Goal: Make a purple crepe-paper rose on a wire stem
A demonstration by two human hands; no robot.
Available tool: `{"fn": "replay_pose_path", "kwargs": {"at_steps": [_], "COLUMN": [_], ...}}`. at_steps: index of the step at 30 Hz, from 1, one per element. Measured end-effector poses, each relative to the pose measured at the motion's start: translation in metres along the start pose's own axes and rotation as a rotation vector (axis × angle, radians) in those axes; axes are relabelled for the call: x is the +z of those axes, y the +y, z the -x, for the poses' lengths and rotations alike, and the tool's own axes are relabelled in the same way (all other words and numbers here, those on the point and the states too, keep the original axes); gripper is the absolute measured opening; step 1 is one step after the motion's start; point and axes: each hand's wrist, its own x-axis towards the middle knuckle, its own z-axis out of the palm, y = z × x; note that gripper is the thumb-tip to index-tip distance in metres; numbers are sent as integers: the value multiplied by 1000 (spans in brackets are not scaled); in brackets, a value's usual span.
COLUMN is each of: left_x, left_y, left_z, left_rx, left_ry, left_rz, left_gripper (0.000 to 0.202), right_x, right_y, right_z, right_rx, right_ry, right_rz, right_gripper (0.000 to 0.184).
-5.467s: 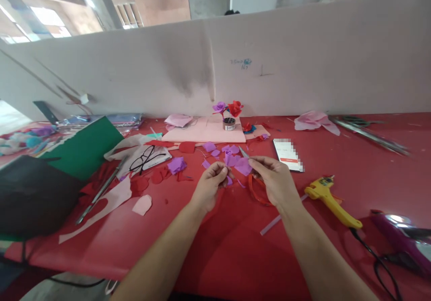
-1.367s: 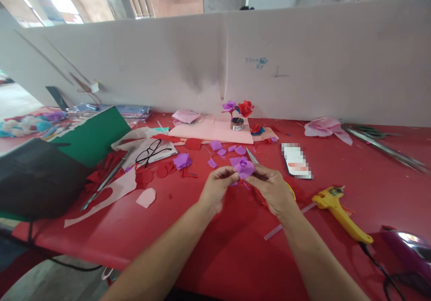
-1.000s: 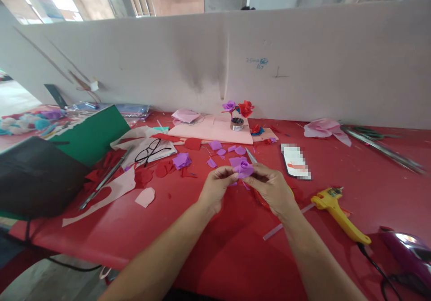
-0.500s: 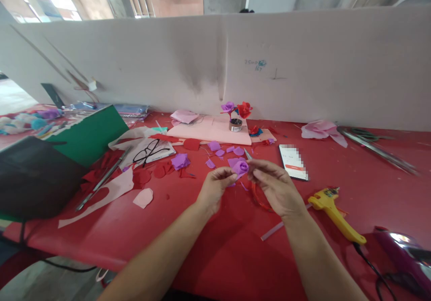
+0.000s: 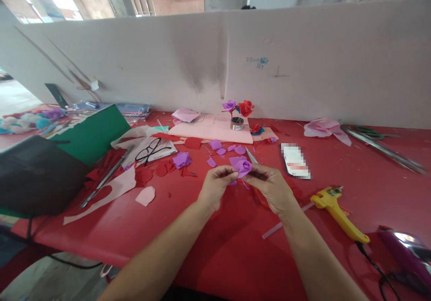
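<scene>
A small purple paper flower point(image 5: 244, 167) with a rolled, rose-like centre is held up over the red table point(image 5: 161, 233). My left hand point(image 5: 218, 185) pinches its left side between thumb and fingers. From the other side, my right hand point(image 5: 270, 183) closes its fingertips on the flower's right edge. Just beyond the hands lie loose purple petals point(image 5: 215, 145) and a stack of purple cut pieces point(image 5: 182, 159). Scissors point(image 5: 251, 155) with red handles lie partly hidden under my right hand.
A yellow glue gun point(image 5: 340, 213) lies at right, near a phone point(image 5: 295, 161). Behind, a small pot point(image 5: 237, 123) holds purple and red paper flowers on pink sheets. Eyeglasses point(image 5: 151, 150), red scraps and a green box point(image 5: 90, 135) are at left. A white partition point(image 5: 134, 63) borders the back.
My right hand has moved left, closing its fingers onto the flower's right edge. The flower has turned slightly and stays in my left hand. The view has shifted a little.
</scene>
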Motion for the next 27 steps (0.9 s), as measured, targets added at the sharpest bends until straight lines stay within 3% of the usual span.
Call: {"fn": "replay_pose_path", "kwargs": {"at_steps": [6, 15, 27], "left_x": [2, 5, 1], "left_y": [-1, -5, 3], "left_z": [1, 3, 10], "left_rx": [19, 149, 520], "left_ry": [24, 136, 157], "left_rz": [15, -68, -513], "left_gripper": [17, 9, 13], "right_x": [0, 9, 22], "right_y": [2, 13, 14], "right_z": [-1, 0, 4], "right_rx": [-44, -132, -78], "right_ry": [4, 147, 236], "right_rz": [7, 61, -16], "right_gripper": [22, 16, 14]}}
